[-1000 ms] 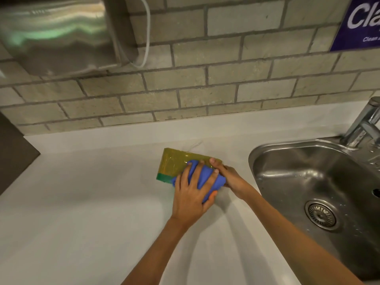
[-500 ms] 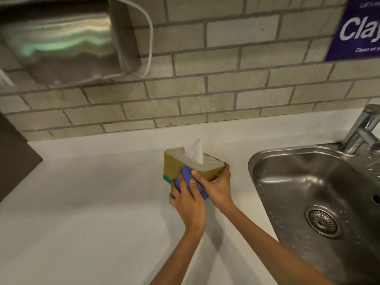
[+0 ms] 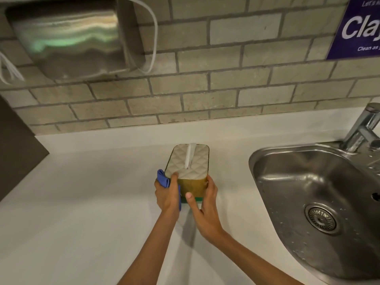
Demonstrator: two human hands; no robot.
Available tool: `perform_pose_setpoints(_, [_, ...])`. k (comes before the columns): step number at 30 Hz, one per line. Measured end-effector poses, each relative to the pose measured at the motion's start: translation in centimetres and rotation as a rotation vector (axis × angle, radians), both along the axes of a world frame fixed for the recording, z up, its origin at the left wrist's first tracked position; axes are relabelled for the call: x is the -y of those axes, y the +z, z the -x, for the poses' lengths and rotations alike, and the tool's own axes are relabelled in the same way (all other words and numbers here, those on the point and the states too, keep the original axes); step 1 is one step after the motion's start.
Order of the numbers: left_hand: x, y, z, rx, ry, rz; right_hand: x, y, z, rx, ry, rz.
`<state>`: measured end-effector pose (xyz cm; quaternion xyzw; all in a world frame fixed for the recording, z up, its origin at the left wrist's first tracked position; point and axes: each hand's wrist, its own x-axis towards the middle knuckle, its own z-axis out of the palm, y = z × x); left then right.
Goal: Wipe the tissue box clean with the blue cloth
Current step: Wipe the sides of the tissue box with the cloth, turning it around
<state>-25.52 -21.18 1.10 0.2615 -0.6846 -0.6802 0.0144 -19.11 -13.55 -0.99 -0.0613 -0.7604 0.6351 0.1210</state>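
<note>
Tissue box (image 3: 191,177) is the subject here, but the widest thing in view is the white counter (image 3: 82,212), running from a dark panel at the left to the steel sink (image 3: 308,192) sunk into its right side. Behind the counter rises a grey brick wall (image 3: 205,89), carrying a shiny metal dispenser (image 3: 67,38) at upper left and a purple sign (image 3: 359,27) at upper right. A chrome tap (image 3: 364,128) stands at the sink's back corner.

The box stands upright on the counter, well left of the sink, its quilted pale top facing up with a white tissue (image 3: 190,155) rising from the slot. Its near side is gold with a green band at the base.

The right hand (image 3: 205,204) cups the box's near right corner, thumb across the gold face, fingers round the right side. The left hand (image 3: 167,194) is closed around the blue cloth (image 3: 163,179), pressing it against the box's left side, thumb resting on the top edge. The cloth bunches out above the knuckles, and a strip shows below the palm.
</note>
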Motion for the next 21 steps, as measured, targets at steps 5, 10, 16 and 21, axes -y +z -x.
perform_pose_setpoints(5, [1.6,-0.4,0.5,0.007,0.070,0.000,2.2,-1.0,-1.5,0.009,0.049,-0.044])
perform_pose_setpoints(10, [2.4,-1.0,0.0,-0.031,0.073,0.023,3.3,-1.9,-2.4,0.029,0.135,-0.094])
perform_pose_setpoints(16, [2.4,-1.5,-1.0,-0.037,0.001,-0.074,3.9,-2.4,-3.2,0.009,0.212,-0.058])
perform_pose_setpoints(21, [3.4,-1.3,0.3,-0.017,-0.027,-0.132,1.6,-1.7,-3.1,-0.033,0.078,0.072])
